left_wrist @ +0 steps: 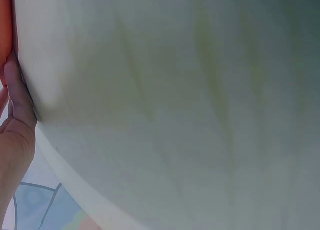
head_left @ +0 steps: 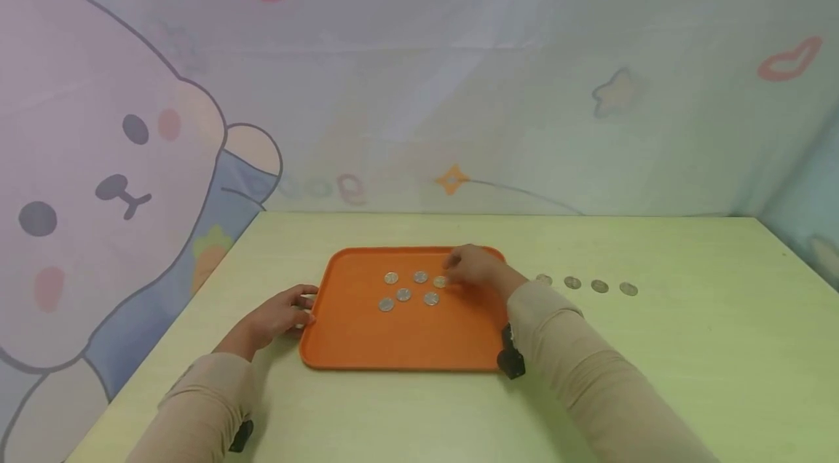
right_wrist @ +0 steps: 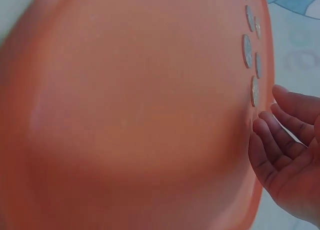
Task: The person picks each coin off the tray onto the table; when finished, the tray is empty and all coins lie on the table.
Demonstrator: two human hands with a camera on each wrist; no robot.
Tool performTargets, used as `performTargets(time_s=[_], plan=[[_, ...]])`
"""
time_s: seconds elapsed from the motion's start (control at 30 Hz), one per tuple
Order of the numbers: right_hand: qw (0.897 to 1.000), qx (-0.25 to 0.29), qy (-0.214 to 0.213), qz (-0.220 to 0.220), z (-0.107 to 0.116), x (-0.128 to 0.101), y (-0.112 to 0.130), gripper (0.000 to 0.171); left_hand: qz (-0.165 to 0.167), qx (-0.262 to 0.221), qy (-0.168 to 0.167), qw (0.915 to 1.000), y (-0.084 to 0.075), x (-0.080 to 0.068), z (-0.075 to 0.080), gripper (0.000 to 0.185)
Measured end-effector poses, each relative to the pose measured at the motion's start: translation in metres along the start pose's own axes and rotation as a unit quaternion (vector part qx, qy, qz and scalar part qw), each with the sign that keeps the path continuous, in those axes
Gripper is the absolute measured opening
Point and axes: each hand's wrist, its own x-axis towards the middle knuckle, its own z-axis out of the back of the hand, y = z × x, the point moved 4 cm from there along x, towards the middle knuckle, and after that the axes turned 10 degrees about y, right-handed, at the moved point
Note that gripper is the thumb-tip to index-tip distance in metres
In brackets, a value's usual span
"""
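1. Head view: an orange tray [head_left: 406, 332] lies flat on a pale green table [head_left: 688, 376], near its middle. Six coins sit on the tray in two short rows; the right hand [head_left: 475, 266] reaches over the tray's far right part, its fingertips at the nearest coin [head_left: 439, 281] of the back row. I cannot tell here whether the fingers pinch the coin or only touch it. Four more coins [head_left: 585, 285] lie in a line on the bare table, just right of the tray. The left hand [head_left: 282, 314] rests against the tray's left rim, fingers loosely bent, steadying it rather than clasping it.

2. Left wrist view: mostly blurred tabletop. The left hand [left_wrist: 15, 120] shows at the frame's left edge, lying against the strip of orange rim [left_wrist: 5, 20]; nothing is gripped.

3. Right wrist view: the right hand [right_wrist: 285, 160] is relaxed and holds nothing, fingertips [right_wrist: 260, 127] just beside the nearest coin [right_wrist: 254, 90], with the other coins lined up beyond it.

4. Handling, as a judgement: the coins are small, thin, hard and light, and lie flat on smooth plastic, so they likely slip when pushed and are hard to lift from above. A pinch at the edge, or sliding one towards the raised rim, should work best.

5. Room: the tray's near half and the table to the right are open; the table's near and left edges are close to the forearms.
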Motion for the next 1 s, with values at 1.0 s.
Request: performTargets(time_s=[1.0], plan=[[0.993, -0.093, -0.024, 0.071, -0.017, 0.076, -0.054, 0.009, 0.009, 0.005, -0.003, 0.9999, 0.001, 0.001, 0.001, 0.052]])
